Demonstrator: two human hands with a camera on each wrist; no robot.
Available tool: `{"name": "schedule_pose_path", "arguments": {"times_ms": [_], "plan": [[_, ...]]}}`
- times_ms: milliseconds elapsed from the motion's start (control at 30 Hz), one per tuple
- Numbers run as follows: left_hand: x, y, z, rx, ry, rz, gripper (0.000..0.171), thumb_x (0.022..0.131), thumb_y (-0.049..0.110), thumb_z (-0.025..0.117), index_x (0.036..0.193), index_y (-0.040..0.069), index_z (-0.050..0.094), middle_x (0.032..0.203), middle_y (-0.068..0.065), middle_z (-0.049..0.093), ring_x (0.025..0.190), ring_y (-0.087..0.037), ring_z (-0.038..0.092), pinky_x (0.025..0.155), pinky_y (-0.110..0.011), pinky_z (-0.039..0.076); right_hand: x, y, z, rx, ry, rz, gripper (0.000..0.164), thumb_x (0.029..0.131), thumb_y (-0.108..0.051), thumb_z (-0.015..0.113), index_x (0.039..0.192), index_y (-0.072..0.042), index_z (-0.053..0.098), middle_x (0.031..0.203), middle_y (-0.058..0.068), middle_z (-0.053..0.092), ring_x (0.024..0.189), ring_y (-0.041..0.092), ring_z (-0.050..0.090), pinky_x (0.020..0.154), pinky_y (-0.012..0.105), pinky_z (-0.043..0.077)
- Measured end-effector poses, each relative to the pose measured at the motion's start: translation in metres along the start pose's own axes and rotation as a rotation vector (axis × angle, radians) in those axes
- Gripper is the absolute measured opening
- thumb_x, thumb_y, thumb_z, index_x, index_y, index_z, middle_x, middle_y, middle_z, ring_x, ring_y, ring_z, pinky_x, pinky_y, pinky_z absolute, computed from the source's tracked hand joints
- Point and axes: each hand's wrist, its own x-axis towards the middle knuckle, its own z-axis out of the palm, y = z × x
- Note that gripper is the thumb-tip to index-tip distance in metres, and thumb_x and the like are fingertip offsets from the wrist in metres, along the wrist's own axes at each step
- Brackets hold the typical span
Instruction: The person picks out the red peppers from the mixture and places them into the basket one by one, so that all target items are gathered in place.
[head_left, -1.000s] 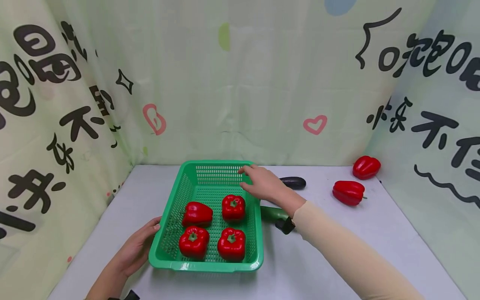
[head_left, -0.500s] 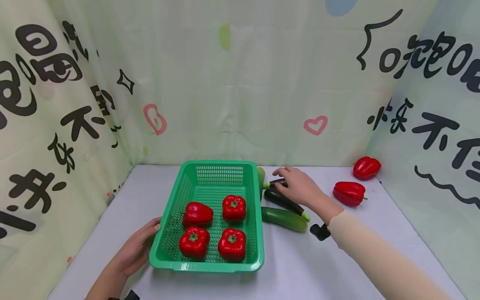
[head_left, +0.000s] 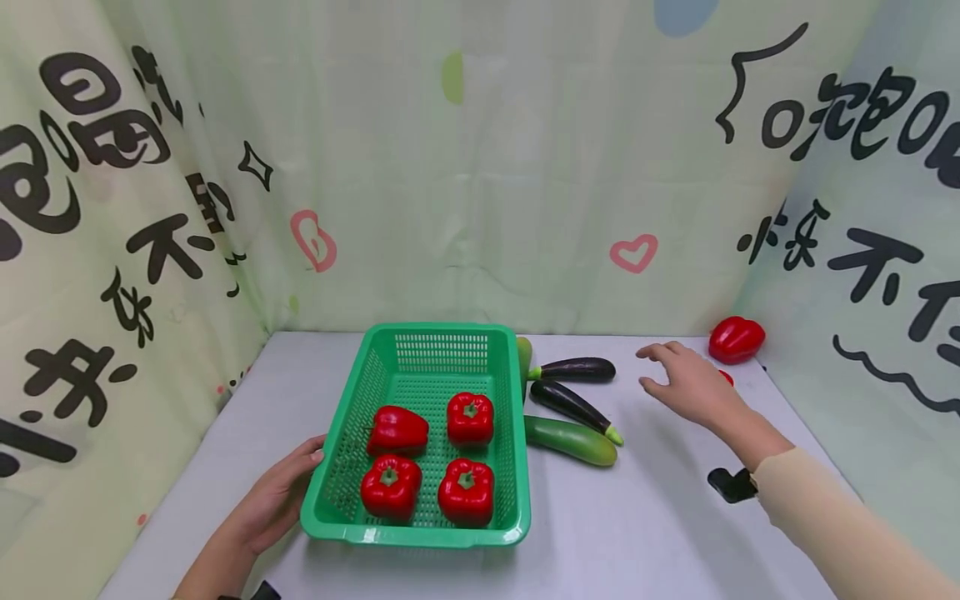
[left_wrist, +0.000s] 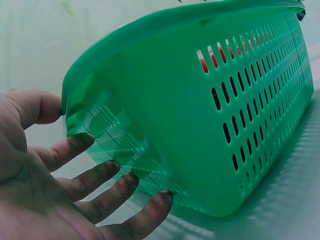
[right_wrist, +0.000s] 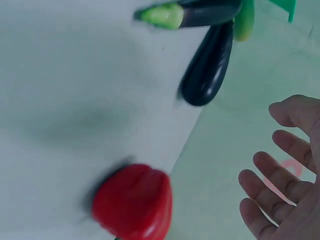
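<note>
Head view: loading judged partly done. Four red peppers (head_left: 391,487) in basket (head_left: 416,534); two peppers (head_left: 737,340) outstanding on table (head_left: 637,533). Right hand (head_left: 693,385) empty, fingers spread, near them; left hand (head_left: 281,493) touches basket, fingers likewise spread.

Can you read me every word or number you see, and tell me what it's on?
"不": big black writing on the left side of the curtain.
"不": again, on the curtain's right side.
The curtain's other black writing is too curly, folded or cut off for me to read surely.
No words or numbers show on the green basket or red peppers.
</note>
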Motion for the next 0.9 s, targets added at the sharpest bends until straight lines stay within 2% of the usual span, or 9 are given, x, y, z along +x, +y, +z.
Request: {"name": "schedule_pose_path", "arguments": {"times_ms": [233, 367, 500, 667, 900], "plan": [[0.001, -0.001, -0.001, 0.006, -0.002, -0.004, 0.043, 0.113, 0.035, 0.038, 0.151, 0.014, 0.04, 0.136, 0.007, 0.052, 0.121, -0.009, 0.057, 0.101, -0.028, 0.051, -0.012, 0.046, -0.001, 0.025, 0.021, 0.098, 0.069, 0.084, -0.02, 0.083, 0.141, 0.002, 0.051, 0.138, 0.037, 0.045, 0.124, 0.057, 0.044, 0.087, 0.065, 0.055], [0.001, -0.001, 0.0, 0.002, 0.011, -0.011, 0.042, 0.113, 0.036, 0.038, 0.149, 0.016, 0.042, 0.136, 0.007, 0.053, 0.121, -0.008, 0.057, 0.101, -0.028, 0.051, -0.017, 0.075, 0.002, 0.064, 0.031, 0.167, 0.085, 0.078, -0.017, 0.087, 0.146, 0.006, 0.041, 0.138, 0.043, 0.035, 0.122, 0.062, 0.038, 0.084, 0.067, 0.055], [0.001, -0.002, -0.001, -0.005, 0.005, -0.002, 0.038, 0.113, 0.035, 0.039, 0.147, 0.019, 0.045, 0.136, 0.007, 0.053, 0.121, -0.008, 0.057, 0.101, -0.028, 0.05, -0.022, 0.099, 0.011, 0.128, 0.041, 0.256, 0.097, 0.077, -0.016, 0.087, 0.15, 0.01, 0.03, 0.14, 0.046, 0.027, 0.124, 0.064, 0.032, 0.087, 0.07, 0.052], [0.002, -0.003, -0.002, -0.016, -0.023, 0.015, 0.035, 0.113, 0.034, 0.037, 0.145, 0.021, 0.047, 0.136, 0.006, 0.053, 0.121, -0.008, 0.057, 0.101, -0.029, 0.05, -0.026, 0.119, 0.022, 0.262, 0.03, 0.339, 0.101, 0.083, -0.02, 0.083, 0.153, 0.014, 0.019, 0.142, 0.046, 0.025, 0.126, 0.064, 0.031, 0.09, 0.069, 0.052], [0.001, -0.002, -0.001, -0.01, -0.004, 0.006, 0.04, 0.113, 0.034, 0.038, 0.148, 0.016, 0.043, 0.137, 0.005, 0.051, 0.121, -0.009, 0.057, 0.101, -0.029, 0.051, -0.027, 0.13, 0.03, 0.466, -0.086, 0.438, 0.111, 0.095, -0.032, 0.074, 0.156, 0.013, -0.007, 0.151, 0.047, 0.017, 0.134, 0.065, 0.025, 0.104, 0.069, 0.044]]}}
